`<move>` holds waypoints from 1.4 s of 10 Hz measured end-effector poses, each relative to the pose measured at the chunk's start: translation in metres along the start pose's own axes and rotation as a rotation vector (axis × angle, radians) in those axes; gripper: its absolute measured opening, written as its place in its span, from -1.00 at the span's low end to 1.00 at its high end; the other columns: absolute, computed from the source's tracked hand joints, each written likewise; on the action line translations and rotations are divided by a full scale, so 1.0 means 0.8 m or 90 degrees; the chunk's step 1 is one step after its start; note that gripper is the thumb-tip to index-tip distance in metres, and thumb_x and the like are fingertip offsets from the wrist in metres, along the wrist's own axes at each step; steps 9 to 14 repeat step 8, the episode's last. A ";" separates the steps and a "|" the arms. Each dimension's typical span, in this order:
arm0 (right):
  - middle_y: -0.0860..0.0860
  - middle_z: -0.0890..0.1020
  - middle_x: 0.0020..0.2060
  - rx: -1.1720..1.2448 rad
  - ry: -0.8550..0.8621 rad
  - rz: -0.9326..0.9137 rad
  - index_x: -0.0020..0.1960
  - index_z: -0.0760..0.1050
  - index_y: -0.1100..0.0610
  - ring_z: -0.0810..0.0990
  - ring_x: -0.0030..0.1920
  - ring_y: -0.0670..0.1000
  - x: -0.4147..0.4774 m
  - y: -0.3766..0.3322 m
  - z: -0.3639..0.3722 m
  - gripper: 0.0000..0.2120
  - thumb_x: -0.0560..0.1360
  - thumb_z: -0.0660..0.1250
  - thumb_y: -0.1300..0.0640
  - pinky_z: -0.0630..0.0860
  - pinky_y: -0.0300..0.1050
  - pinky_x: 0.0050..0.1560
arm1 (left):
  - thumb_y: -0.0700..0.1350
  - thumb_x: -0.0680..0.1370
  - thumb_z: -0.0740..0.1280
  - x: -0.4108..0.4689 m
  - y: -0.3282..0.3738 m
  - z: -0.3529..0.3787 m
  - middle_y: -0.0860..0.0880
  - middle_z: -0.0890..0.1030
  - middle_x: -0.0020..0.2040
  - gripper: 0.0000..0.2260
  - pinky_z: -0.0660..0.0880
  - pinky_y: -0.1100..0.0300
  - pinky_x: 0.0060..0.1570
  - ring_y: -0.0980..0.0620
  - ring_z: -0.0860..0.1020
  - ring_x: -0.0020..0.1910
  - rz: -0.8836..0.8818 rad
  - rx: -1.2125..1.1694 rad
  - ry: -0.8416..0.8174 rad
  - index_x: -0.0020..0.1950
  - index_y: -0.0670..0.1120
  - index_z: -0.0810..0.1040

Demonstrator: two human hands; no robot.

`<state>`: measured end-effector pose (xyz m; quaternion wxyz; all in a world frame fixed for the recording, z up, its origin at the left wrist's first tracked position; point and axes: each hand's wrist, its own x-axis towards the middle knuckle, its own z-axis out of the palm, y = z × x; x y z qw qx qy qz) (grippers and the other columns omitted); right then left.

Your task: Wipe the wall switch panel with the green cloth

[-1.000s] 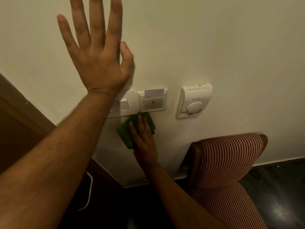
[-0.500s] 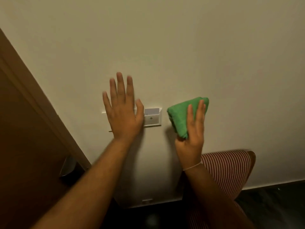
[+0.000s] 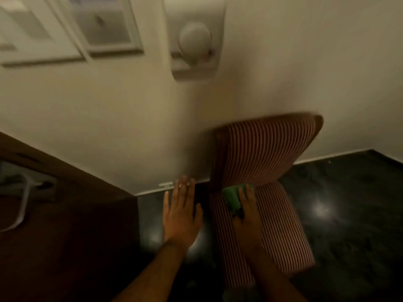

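The white wall switch panel (image 3: 43,38) is blurred at the top left of the view, high above both hands. My right hand (image 3: 247,211) is low over the striped chair seat, holding the folded green cloth (image 3: 232,198) under its fingers. My left hand (image 3: 181,212) is beside it to the left, flat with fingers apart, holding nothing, over the dark floor. Neither hand touches the wall.
A white thermostat with a round dial (image 3: 194,40) is on the wall right of the panel. A red-and-white striped chair (image 3: 266,158) stands against the wall. A dark wooden door with a metal handle (image 3: 19,201) is at the left. The floor (image 3: 349,203) is dark and glossy.
Both hands have dropped from the wall down to chair height. The right hand still carries the green cloth. The view has moved closer and tilted down, so the panel now sits at the top.
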<state>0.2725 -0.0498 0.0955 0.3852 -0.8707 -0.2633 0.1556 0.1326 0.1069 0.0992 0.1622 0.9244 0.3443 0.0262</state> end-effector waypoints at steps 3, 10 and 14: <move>0.06 -0.08 0.74 -0.213 -0.218 0.149 0.74 0.06 0.01 -0.14 0.75 0.16 0.051 0.195 0.120 -0.24 0.64 0.28 0.33 0.16 0.12 0.67 | 0.21 0.79 -0.06 -0.037 -0.023 0.174 0.02 -0.38 0.76 -0.32 -0.45 -0.07 0.66 0.01 -0.36 0.74 -0.001 0.111 -0.235 0.74 0.08 -0.42; 0.07 -0.36 0.69 -0.414 -0.356 -0.018 0.72 -0.33 0.02 -0.32 0.73 0.16 0.048 0.156 0.090 -0.13 0.68 0.21 -0.08 -0.28 0.26 0.71 | 0.22 0.79 -0.05 -0.032 -0.048 0.106 0.02 -0.42 0.73 -0.33 -0.31 -0.11 0.72 -0.02 -0.40 0.72 -0.049 0.160 -0.205 0.75 0.07 -0.39; 0.07 -0.36 0.69 -0.414 -0.356 -0.018 0.72 -0.33 0.02 -0.32 0.73 0.16 0.048 0.156 0.090 -0.13 0.68 0.21 -0.08 -0.28 0.26 0.71 | 0.22 0.79 -0.05 -0.032 -0.048 0.106 0.02 -0.42 0.73 -0.33 -0.31 -0.11 0.72 -0.02 -0.40 0.72 -0.049 0.160 -0.205 0.75 0.07 -0.39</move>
